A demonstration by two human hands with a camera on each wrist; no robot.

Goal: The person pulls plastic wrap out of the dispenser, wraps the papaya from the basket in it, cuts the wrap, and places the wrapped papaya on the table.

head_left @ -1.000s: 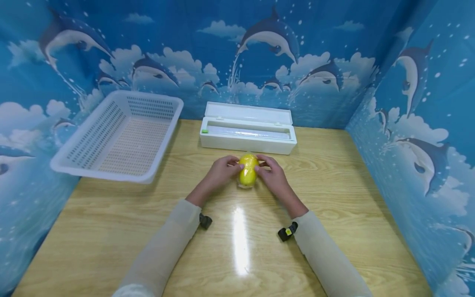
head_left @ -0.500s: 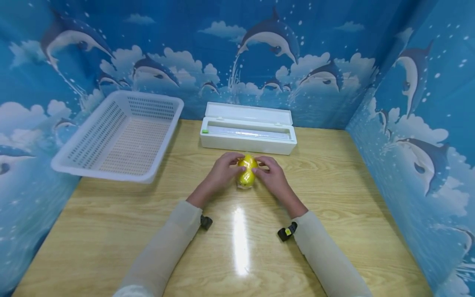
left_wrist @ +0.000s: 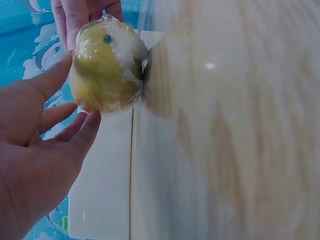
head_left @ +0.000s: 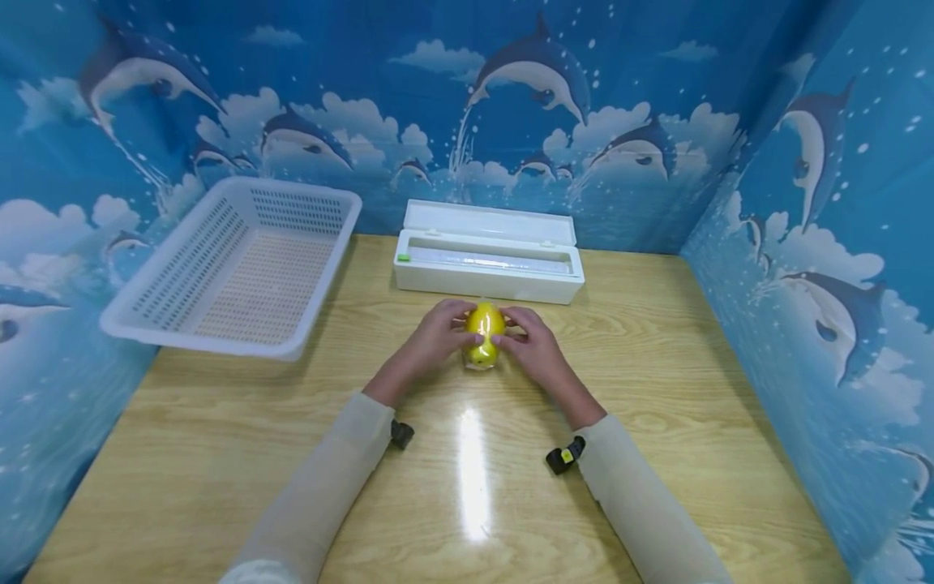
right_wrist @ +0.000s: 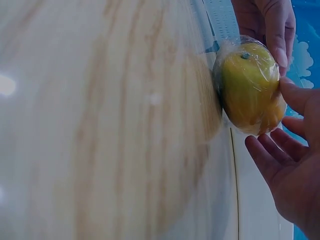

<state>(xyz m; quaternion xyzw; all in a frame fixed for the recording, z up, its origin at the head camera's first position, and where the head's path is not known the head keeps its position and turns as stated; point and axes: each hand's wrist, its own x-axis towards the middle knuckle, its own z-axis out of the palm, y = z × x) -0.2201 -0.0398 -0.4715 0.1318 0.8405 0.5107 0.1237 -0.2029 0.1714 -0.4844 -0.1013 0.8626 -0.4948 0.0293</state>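
A yellow fruit [head_left: 485,318] in clear cling film sits low over the wooden table, in the middle of the head view. Its green stem spot and the wrinkled film around it show in the left wrist view, where the fruit [left_wrist: 102,70] looks greenish-yellow. My left hand [head_left: 434,334] holds it from the left, thumb on the near face and fingertips behind. From the opposite side my right hand [head_left: 538,347] grips it the same way. Both thumbs press the film close to each other. In the right wrist view the film over the fruit [right_wrist: 250,85] shines and creases.
Behind the hands stands a long white cling film dispenser [head_left: 489,284], lid up, a roll inside. At the back left is a white perforated plastic basket [head_left: 306,345]. A dolphin-print curtain [head_left: 467,97] surrounds the wooden table [head_left: 657,365] at the back and sides.
Both thumbs have slid toward the near end of the fruit and closer together, across the film. The fruit has stayed in nearly the same place; basket and dispenser have not moved.
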